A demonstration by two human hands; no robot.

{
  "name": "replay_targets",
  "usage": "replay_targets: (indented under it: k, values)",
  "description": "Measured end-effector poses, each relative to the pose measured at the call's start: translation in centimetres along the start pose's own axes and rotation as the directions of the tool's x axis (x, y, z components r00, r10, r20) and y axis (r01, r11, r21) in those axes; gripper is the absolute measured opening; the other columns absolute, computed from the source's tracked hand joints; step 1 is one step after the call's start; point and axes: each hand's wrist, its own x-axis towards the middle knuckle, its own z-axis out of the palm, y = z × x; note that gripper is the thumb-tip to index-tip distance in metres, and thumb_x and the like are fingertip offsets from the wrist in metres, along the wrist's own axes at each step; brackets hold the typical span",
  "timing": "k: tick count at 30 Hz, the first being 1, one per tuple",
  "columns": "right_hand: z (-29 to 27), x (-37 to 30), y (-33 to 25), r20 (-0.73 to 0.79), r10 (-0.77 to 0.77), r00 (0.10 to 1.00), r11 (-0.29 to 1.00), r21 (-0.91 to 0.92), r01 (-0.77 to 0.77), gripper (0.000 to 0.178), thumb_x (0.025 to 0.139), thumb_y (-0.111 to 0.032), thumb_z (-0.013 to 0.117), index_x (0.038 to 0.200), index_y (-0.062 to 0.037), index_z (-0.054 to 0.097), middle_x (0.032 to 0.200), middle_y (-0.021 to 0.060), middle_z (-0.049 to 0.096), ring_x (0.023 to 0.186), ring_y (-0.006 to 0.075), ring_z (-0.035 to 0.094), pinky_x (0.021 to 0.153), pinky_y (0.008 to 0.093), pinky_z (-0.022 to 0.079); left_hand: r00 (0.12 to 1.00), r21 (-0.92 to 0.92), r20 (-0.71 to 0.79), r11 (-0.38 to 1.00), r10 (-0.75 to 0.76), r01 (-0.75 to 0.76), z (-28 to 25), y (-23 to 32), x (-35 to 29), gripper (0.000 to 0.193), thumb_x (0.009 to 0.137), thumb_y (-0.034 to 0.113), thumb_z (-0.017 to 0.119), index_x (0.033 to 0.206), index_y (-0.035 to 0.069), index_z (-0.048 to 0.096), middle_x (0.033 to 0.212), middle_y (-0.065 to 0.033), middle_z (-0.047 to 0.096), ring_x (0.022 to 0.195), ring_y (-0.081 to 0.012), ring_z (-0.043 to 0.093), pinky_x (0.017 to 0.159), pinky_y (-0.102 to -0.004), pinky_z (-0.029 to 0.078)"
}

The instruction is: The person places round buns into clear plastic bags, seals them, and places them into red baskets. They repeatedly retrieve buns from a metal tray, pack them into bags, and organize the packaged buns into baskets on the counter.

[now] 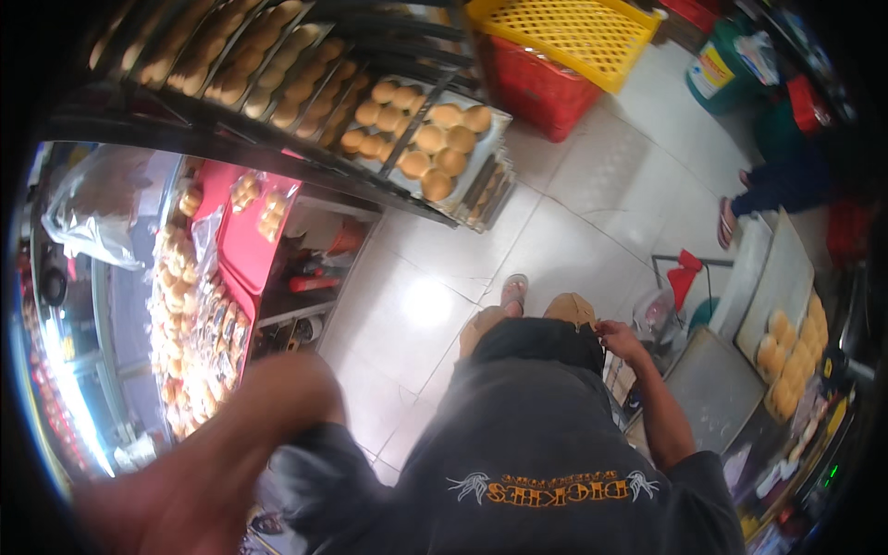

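Note:
My right hand [618, 339] is beside my right hip, at the edge of my brown shorts [572, 310] and dark shirt [546, 407]. Its fingers look curled together, and whatever they may hold is too small to make out. My left arm is bent up close to the camera, with the left hand [120, 509] smeared by motion at the lower left; its fingers cannot be read. Nearest to that arm is a display of wrapped breads [180, 324] with a red tray [242, 236] holding a few bagged buns [272, 215].
A tall rack [342, 199] bears trays of round buns [449, 139] at the upper left. Behind it stand yellow [573, 37] and red [536, 88] crates. More buns [794, 356] lie on a tray at the right. Another person's foot [726, 222] shows on the tiled floor [592, 213].

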Motion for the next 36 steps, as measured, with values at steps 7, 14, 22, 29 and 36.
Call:
replay_targets:
  k: [7, 14, 22, 29, 36]
  values:
    - [6.2, 17.6, -18.0, 0.219, 0.051, 0.975, 0.992, 0.099, -0.074, 0.026, 0.099, -0.028, 0.062, 0.092, -0.0033, 0.067, 0.083, 0.0015, 0.064, 0.073, 0.0143, 0.06, 0.066, 0.0297, 0.05, -0.15, 0.474, 0.388, 0.057, -0.909, 0.879, 13.1, 11.1, -30.9, 0.029, 0.086, 0.008, 0.079, 0.113, 0.003, 0.068, 0.115, -0.0164, 0.07, 0.105, -0.0326, 0.07, 0.091, -0.0396, 0.056]
    - [16.8, 40.3, -29.4, 0.264, -0.087, 0.961, 0.792, 0.603, -0.094, 0.035, 0.096, -0.02, 0.073, 0.127, -0.0099, 0.062, 0.119, 0.0064, 0.069, 0.1, 0.0194, 0.068, 0.086, 0.0384, 0.056, -0.783, 0.667, 0.277, -0.475, -0.556, 0.574, 10.4, 29.2, -39.7, 0.033, 0.093, 0.019, 0.074, 0.121, 0.004, 0.07, 0.107, -0.0194, 0.073, 0.098, -0.0323, 0.073, 0.084, -0.0418, 0.058]
    - [15.6, 35.4, -25.9, 0.2, -0.107, 0.974, 0.668, 0.74, -0.079, 0.039, 0.096, -0.011, 0.07, 0.132, -0.0057, 0.056, 0.121, 0.0071, 0.067, 0.109, 0.0225, 0.063, 0.094, 0.0453, 0.052, -0.629, 0.571, 0.297, -0.395, -0.718, 0.72, 13.9, 28.4, -39.2, 0.027, 0.095, 0.02, 0.072, 0.116, 0.004, 0.072, 0.106, -0.018, 0.073, 0.098, -0.0312, 0.073, 0.084, -0.0409, 0.057]
    - [1.0, 16.5, -18.2, 0.292, -0.138, 0.946, 0.525, 0.832, -0.18, 0.045, 0.095, -0.011, 0.067, 0.137, -0.0001, 0.054, 0.129, 0.0101, 0.066, 0.122, 0.0246, 0.062, 0.107, 0.0454, 0.049, -0.427, 0.533, 0.501, -0.121, -0.753, 0.837, 13.6, 21.1, -42.7, 0.022, 0.096, 0.017, 0.071, 0.114, 0.005, 0.073, 0.111, -0.0153, 0.074, 0.098, -0.0282, 0.072, 0.083, -0.0382, 0.057]
    - [0.8, -1.7, -14.0, 0.01, -0.083, 0.997, 0.295, 0.955, 0.015, 0.05, 0.091, -0.01, 0.067, 0.138, 0.001, 0.055, 0.128, 0.015, 0.068, 0.118, 0.0274, 0.067, 0.106, 0.0459, 0.052, -0.388, 0.415, 0.738, -0.081, -0.552, 0.906, 17.9, 6.5, -44.2, 0.027, 0.099, 0.017, 0.067, 0.121, 0.002, 0.071, 0.116, -0.0171, 0.073, 0.102, -0.0279, 0.072, 0.09, -0.0373, 0.057]
